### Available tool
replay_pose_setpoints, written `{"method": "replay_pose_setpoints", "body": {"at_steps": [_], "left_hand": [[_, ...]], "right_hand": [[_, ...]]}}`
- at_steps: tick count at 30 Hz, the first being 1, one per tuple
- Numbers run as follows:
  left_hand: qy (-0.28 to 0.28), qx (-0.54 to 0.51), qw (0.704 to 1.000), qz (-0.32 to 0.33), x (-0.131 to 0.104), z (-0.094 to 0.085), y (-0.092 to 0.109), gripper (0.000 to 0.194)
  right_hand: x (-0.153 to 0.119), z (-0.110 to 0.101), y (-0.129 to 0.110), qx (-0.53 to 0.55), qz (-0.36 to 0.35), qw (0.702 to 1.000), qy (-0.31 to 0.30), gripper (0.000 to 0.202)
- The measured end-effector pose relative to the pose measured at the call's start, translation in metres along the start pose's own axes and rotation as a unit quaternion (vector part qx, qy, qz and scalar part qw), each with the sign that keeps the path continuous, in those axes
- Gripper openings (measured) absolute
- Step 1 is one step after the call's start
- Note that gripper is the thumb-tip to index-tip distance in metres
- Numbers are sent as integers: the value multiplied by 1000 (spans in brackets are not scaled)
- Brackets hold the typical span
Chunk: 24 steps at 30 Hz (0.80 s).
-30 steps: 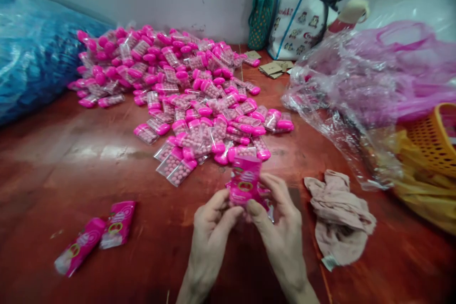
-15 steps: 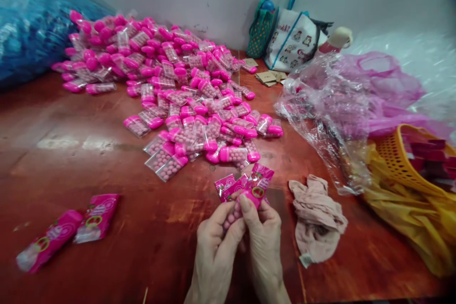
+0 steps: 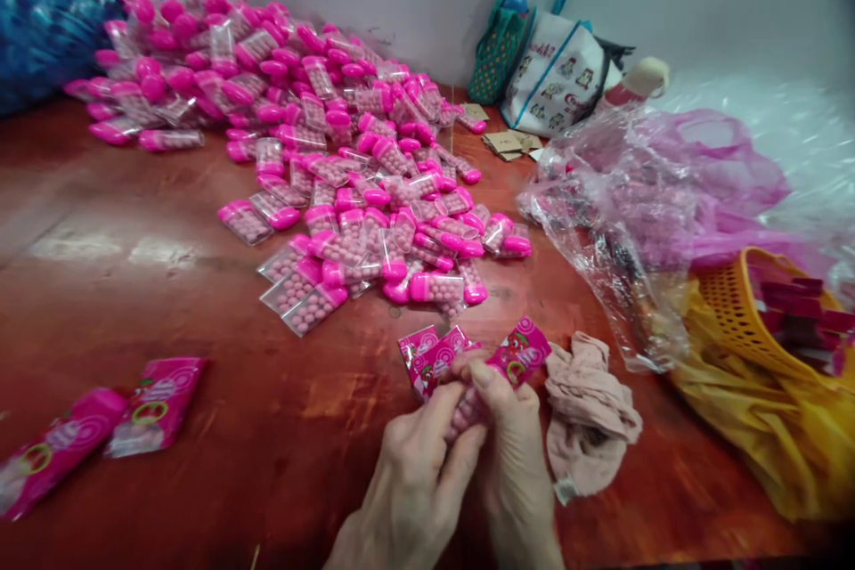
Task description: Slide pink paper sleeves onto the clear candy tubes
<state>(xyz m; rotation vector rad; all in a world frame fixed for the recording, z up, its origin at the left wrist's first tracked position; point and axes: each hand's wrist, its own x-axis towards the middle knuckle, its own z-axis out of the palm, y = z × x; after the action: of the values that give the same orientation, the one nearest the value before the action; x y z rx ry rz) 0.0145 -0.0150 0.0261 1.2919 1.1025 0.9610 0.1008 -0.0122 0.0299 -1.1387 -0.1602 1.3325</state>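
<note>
Close to the table's front, my left hand (image 3: 415, 468) is closed around the lower part of a clear candy container (image 3: 466, 412) full of pink balls. My right hand (image 3: 513, 454) pinches a printed pink wrapper (image 3: 521, 353) at the container's other end, its thumb on top. Fingers hide where wrapper and container meet, so I cannot tell how far one is inside the other. Just beyond my hands lie a few more printed wrappers (image 3: 437, 359). At the left rest two containers in printed wrappers, one nearer (image 3: 63, 452) and one farther (image 3: 157, 407).
A large heap of pink-capped candy containers (image 3: 347, 169) spreads across the table (image 3: 267, 436) toward the wall. To the right are a crumpled beige cloth (image 3: 591, 414), clear and pink plastic bags (image 3: 621, 169) and a yellow basket (image 3: 748, 321). A white bag (image 3: 557, 76) stands behind.
Both hands have shifted slightly right with the container, and the wrapper's top now tilts further right. The whole view has turned a little.
</note>
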Motion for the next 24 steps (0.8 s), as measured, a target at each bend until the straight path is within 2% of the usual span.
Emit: {"method": "replay_pose_setpoints", "body": {"at_steps": [2, 5, 7, 9, 11, 13, 15, 20, 24], "left_hand": [[20, -16, 1000, 10, -1, 1, -3, 27], [41, -77, 994, -65, 0, -1, -5, 20], [18, -153, 979, -132, 3, -5, -6, 11], [-20, -217, 962, -163, 7, -8, -5, 8], [-45, -240, 956, -165, 9, -10, -4, 11], [-50, -241, 956, -158, 9, -10, -3, 13], [-35, -248, 955, -156, 7, -7, -2, 13], [-6, -264, 950, -165, 2, 1, -4, 17], [-34, -234, 962, -138, 6, -2, -4, 15]], "right_hand": [[-2, 2, 8, -41, 1, 999, 30, 21], [-7, 0, 18, -125, -24, 990, 56, 25], [-8, -3, 19, -152, -38, 987, 32, 24], [-7, -8, 15, -143, -46, 989, -4, 29], [-5, -11, 8, -121, -62, 991, -17, 28], [-2, -11, 5, -120, -86, 989, -3, 23], [-3, -10, 8, -134, -95, 986, 18, 21], [-12, -6, 25, -121, -69, 988, 65, 32], [-8, -12, 17, -79, -49, 995, 23, 20]]}}
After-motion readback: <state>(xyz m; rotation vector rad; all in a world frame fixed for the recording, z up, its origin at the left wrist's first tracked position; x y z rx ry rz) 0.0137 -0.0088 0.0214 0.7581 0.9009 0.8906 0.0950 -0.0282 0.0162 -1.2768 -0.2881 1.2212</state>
